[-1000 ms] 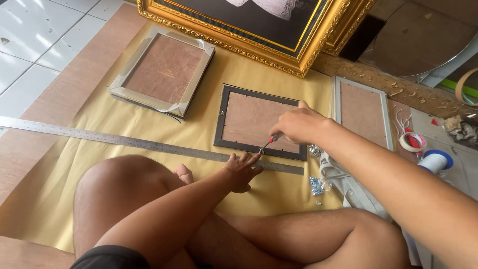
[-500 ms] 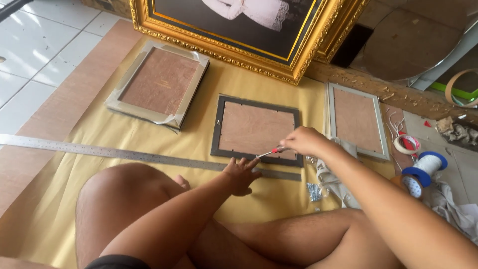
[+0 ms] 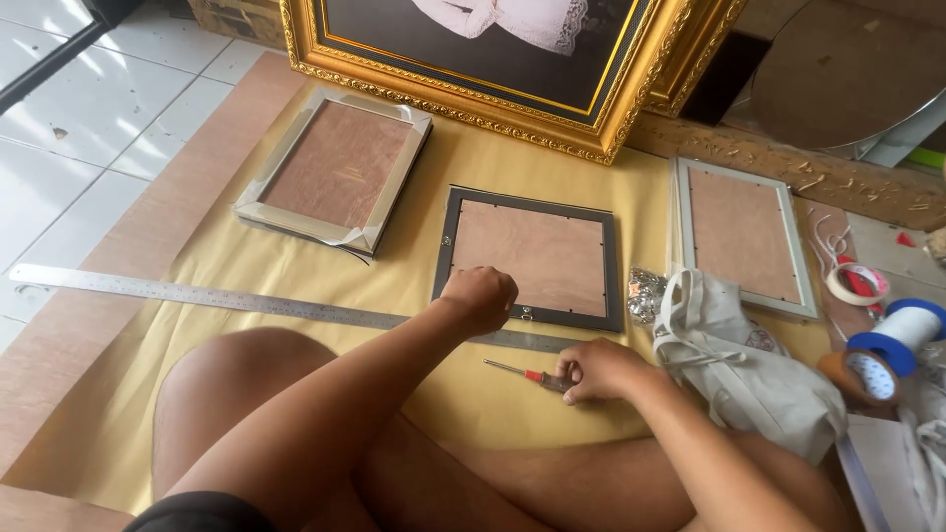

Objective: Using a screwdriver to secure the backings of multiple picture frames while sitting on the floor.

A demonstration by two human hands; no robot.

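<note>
A dark picture frame (image 3: 529, 204) lies face down on yellow paper, showing its brown backing board. My left hand (image 3: 480, 296) is curled into a fist and rests on the frame's lower left edge. My right hand (image 3: 601, 369) lies on the paper below the frame, with its fingers closed over the red handle of a small screwdriver (image 3: 517, 371). The screwdriver's metal shaft points left, flat on the paper. A long steel ruler (image 3: 227, 299) runs across the paper just under the frame.
A silver frame (image 3: 335, 172) lies at the left and a pale frame (image 3: 744, 236) at the right, both face down. A large gilded frame (image 3: 463, 94) stands behind. A white cloth bag (image 3: 749, 365), tape rolls (image 3: 857, 284) and a blue-ended spool (image 3: 902, 330) sit at the right. My bare knees are in front.
My right hand came down off the frame to the paper with the screwdriver, which now lies flat. My left hand moved up onto the frame's lower edge.
</note>
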